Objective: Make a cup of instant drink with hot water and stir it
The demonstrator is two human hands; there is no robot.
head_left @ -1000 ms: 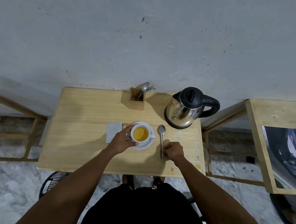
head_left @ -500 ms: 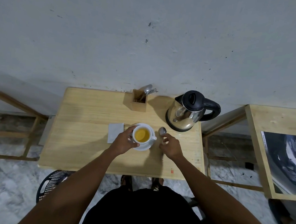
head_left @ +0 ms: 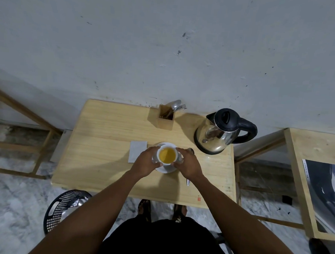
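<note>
Since a second ago the right hand (head_left: 189, 164) is no longer resting on the spoon (head_left: 188, 182) lying on the worktop (head_left: 101, 162); it is now closing round the right side of the cup (head_left: 167, 156), and the cup appears to be riding a little above its saucer (head_left: 166, 169) rather than sitting squarely in it, though the angle is making that hard to confirm.

Going left to right from the grip: well to the left, a white paper sachet (head_left: 137, 151) is lying flat. The left hand (head_left: 147, 162) is wrapping the cup's left wall, fingers curled and pressing on it. Between the two hands the cup is showing yellow liquid near the rim. The right hand is clamping the opposite wall, partly covering the spoon, whose handle tip is poking out just below the wrist. Further right and beyond, the steel kettle (head_left: 217, 133) is standing on its base; a wooden cutlery holder (head_left: 165, 119) is standing farther back.

The cup is looking like glazed ceramic: stiff, smooth, breakable, likely hot through the wall, and fairly full, so any tilt is risking a spill. Holding it on both sides is keeping it level; the handle, which I cannot make out here, would be the cooler place to hold.
</note>
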